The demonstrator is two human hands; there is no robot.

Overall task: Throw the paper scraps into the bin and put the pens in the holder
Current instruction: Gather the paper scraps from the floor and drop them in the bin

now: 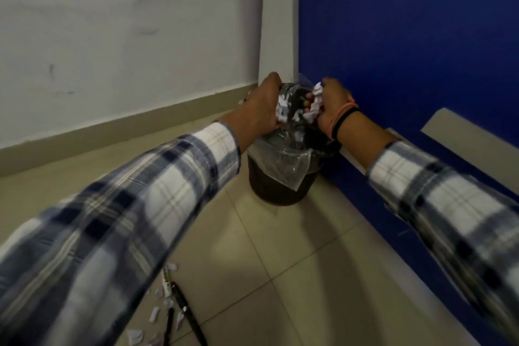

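Two handfuls of paper scraps over the bin, left hand clenched; right hand likewise

1. Office or institutional interior: white wall at 10 o'clock, blue partition at 2 o'clock.
2. Beige tiled floor; lined waste bin in the corner, centre.

Both arms reach forward, left hand and right hand cupped, palms facing.

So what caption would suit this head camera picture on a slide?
Both hands, left and right, hold paper scraps over the lined bin; pens lie on the floor.
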